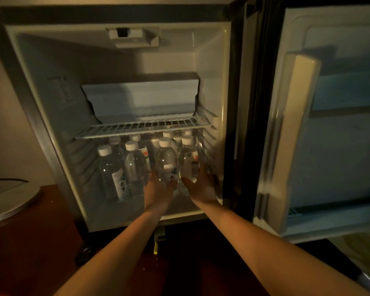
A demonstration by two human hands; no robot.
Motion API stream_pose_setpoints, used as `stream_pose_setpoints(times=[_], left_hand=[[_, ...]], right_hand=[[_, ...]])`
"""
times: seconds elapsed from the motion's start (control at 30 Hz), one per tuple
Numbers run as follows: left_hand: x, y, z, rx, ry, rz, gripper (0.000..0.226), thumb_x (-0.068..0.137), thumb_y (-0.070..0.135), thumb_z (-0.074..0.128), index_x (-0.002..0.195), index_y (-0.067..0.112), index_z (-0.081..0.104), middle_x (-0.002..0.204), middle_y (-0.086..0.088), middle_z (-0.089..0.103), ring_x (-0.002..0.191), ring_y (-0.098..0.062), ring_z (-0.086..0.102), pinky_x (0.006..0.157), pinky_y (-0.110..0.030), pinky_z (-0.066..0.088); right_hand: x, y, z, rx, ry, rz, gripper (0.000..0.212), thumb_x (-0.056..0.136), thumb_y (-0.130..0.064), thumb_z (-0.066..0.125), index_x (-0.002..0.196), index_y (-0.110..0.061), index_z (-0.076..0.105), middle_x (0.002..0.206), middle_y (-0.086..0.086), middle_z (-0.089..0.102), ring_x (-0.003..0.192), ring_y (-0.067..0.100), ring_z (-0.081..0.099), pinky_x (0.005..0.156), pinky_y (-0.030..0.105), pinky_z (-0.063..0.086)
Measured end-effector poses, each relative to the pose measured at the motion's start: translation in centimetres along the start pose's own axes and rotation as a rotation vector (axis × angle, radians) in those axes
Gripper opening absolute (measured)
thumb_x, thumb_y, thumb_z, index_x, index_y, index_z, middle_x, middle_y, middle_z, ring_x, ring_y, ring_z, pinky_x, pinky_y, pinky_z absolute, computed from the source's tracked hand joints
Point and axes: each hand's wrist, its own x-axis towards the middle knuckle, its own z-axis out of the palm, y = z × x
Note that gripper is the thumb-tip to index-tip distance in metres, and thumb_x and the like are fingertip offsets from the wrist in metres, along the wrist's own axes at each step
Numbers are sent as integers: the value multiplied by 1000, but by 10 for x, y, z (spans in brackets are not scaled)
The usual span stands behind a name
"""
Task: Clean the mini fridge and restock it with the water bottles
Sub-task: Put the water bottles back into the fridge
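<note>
The mini fridge point(41, 86) stands open in front of me. Several clear water bottles with white caps stand upright on its floor, under a white wire shelf point(143, 126). Both my arms reach inside. My left hand point(158, 189) wraps the base of a front bottle point(166, 161). My right hand point(201, 184) grips the bottle beside it point(187, 159), at the right wall. Two more front bottles point(110, 167) stand to the left, apart from my hands. More caps show behind them.
The fridge door point(333, 135) hangs open on the right, with its shelf rail sticking out. A white freezer box point(141, 97) sits at the back above the wire shelf. A round grey lid or tray point(11, 199) lies at the left on dark wood.
</note>
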Motion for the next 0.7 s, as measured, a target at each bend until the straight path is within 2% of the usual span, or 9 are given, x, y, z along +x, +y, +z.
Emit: stream_pose_setpoints(times=[0.1,0.2,0.27,0.37,0.47,0.5,0.57,0.63,0.7], left_hand=[[-17,9,-13,87,-47,66,70,92,30,67,150,15,31,131,-8,60,116,-31,59,94,-32,41],[-37,15,-29,217,-115,122,69,94,37,62,150,22,25,137,-8,55,118,-31,58,99,-41,44],[-54,19,-41,273,-172,179,58,94,44,56,144,30,30,134,-6,57,114,-30,59,95,-47,50],[-81,29,-57,425,-180,262,41,93,54,45,129,33,40,127,1,59,108,-26,60,88,-47,52],[-101,34,-68,629,-152,404,52,90,60,34,130,28,47,134,3,56,122,-22,54,99,-45,45],[-109,35,-70,695,-134,452,57,90,61,32,134,26,47,139,2,53,129,-20,48,107,-44,39],[-126,38,-75,793,-124,510,62,94,60,33,142,22,43,148,2,44,140,-18,34,117,-44,25],[-146,44,-77,850,-134,527,64,96,59,34,147,19,38,153,0,38,145,-18,25,121,-44,15],[-166,55,-75,893,-153,535,67,97,60,33,149,18,35,158,-2,30,148,-19,19,122,-44,11]], right_hand=[[-8,-2,-1,-109,-63,150,81,90,-37,65,150,-4,22,149,16,39,134,31,40,103,29,33],[-19,-14,-15,-178,-112,261,75,90,-40,63,148,-6,29,142,17,47,128,33,48,95,33,44],[-30,-27,-28,-159,-125,238,67,90,-38,63,145,-11,35,137,13,53,122,30,54,85,30,45],[-53,-45,-50,-173,-192,86,54,89,-39,60,138,-24,42,127,1,60,110,23,60,73,24,42],[-80,-60,-75,-277,-276,-34,35,90,-37,59,124,-28,56,113,0,65,96,20,63,72,29,51],[-89,-64,-84,-356,-307,-56,34,92,-38,58,124,-27,56,113,1,64,97,21,62,74,31,52],[-106,-67,-102,-570,-357,-133,43,94,-42,54,133,-26,49,126,4,58,114,25,55,85,38,49],[-120,-65,-120,-777,-402,-250,57,94,-46,51,145,-25,35,141,5,47,131,27,41,103,44,40],[-136,-62,-141,-866,-427,-347,65,95,-46,50,151,-24,24,148,6,40,137,28,34,111,44,32]])
